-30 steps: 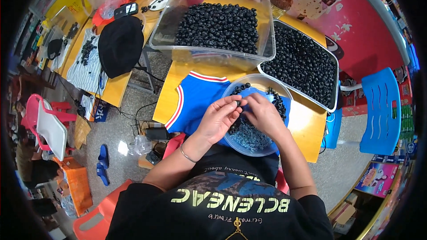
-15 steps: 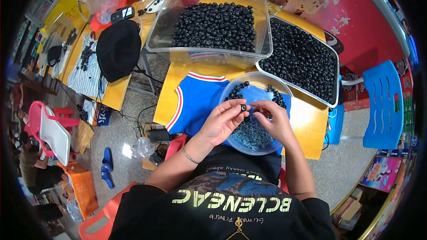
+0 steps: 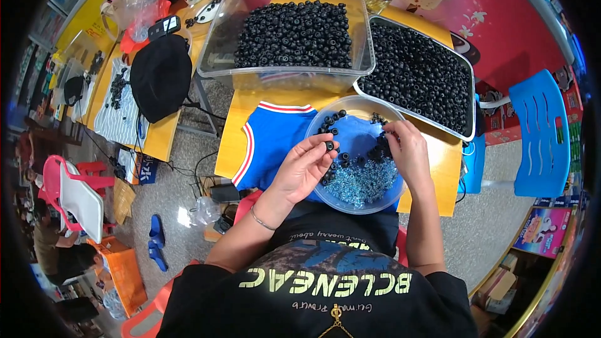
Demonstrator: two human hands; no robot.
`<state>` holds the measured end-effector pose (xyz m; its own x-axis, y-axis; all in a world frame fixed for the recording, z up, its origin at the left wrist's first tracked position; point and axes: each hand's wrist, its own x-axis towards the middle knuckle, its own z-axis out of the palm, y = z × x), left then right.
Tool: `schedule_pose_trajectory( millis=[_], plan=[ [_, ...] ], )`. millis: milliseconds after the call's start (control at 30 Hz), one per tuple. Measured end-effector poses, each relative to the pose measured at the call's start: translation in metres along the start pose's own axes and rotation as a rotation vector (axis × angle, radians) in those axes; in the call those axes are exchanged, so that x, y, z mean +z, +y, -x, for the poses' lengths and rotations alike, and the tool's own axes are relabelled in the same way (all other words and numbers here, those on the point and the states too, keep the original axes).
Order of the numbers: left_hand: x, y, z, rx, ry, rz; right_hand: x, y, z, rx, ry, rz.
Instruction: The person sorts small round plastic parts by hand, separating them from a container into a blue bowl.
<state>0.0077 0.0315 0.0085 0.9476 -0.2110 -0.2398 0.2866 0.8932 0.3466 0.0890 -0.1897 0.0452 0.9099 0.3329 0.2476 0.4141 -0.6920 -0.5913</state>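
Between the thumb and fingers of my left hand is a small black ring-shaped piece, held over the left side of a clear round bowl. My right hand is at the bowl's right side, its fingers bent down among black ring pieces; what its fingertips grip, if anything, is hidden. Many small clear pieces lie heaped in the near part of the bowl. More black ring pieces line its left side. The bowl rests close to my lap, partly over a blue garment with red-and-white trim.
Behind the bowl stands a large clear bin of black ring pieces. Right of it, a white-rimmed tray holds more. A black cap is on the left table. A blue chair stands right; a person bends at far left.
My right hand has moved right, away from my left hand, to the black pieces at the bowl's right side. My left hand has shifted slightly left, still holding its black piece.
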Motion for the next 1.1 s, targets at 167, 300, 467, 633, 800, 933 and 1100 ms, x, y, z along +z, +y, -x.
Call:
schedule_pose_trajectory(
  millis=[167,300,467,633,800,933,1100],
  plan=[
    [0.003,-0.005,-0.003,-0.031,0.003,0.01,0.016,0.013,-0.018,-0.104,-0.072,0.159],
    [0.005,-0.009,-0.003,-0.049,-0.009,-0.013,0.034,0.016,-0.026,-0.109,-0.16,0.328],
    [0.006,-0.012,-0.003,-0.07,-0.011,-0.005,0.036,0.016,-0.027,-0.076,-0.168,0.386],
    [0.005,-0.016,-0.002,-0.067,-0.008,0.005,0.021,-0.011,-0.007,0.074,-0.087,-0.457],
    [0.005,-0.019,-0.006,-0.085,-0.008,0.003,0.009,-0.038,0.021,0.329,-0.092,-0.839],
    [0.008,-0.021,-0.006,-0.107,-0.014,-0.008,0.005,-0.044,0.03,0.235,-0.065,-0.687],
    [0.008,-0.022,-0.005,-0.107,-0.022,-0.045,0.005,-0.046,0.027,-0.1,0.035,-0.444]
  ],
)
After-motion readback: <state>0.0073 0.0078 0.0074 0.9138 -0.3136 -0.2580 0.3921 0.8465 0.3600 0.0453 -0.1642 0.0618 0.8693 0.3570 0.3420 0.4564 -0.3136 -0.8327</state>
